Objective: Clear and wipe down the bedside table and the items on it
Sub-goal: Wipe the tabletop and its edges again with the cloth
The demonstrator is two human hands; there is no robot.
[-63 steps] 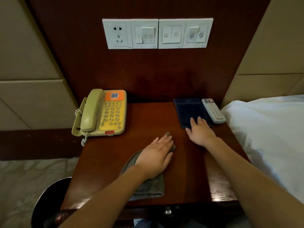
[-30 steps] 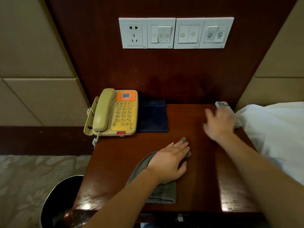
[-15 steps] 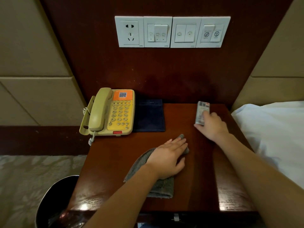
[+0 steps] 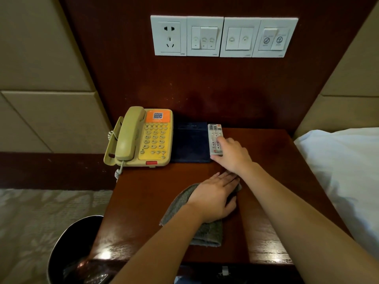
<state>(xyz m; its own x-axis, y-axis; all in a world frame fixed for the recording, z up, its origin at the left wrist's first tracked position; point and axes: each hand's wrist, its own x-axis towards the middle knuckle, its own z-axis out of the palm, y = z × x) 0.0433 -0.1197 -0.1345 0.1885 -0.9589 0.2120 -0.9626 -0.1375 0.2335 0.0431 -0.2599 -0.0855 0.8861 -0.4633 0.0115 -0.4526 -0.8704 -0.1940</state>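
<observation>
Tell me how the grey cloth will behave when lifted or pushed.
The grey cloth will probably droop limply: it lies rumpled under the left hand. Its nubbly weave suggests it is light and easy to grip. On the glossy table it should slide readily when pushed.

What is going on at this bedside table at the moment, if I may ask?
A person is tidying and wiping the bedside table. Their left hand rests flat on a grey cloth near the middle of the top. Their right hand holds a white remote at the back, right beside a dark blue folder, which lies next to the yellow telephone.
</observation>
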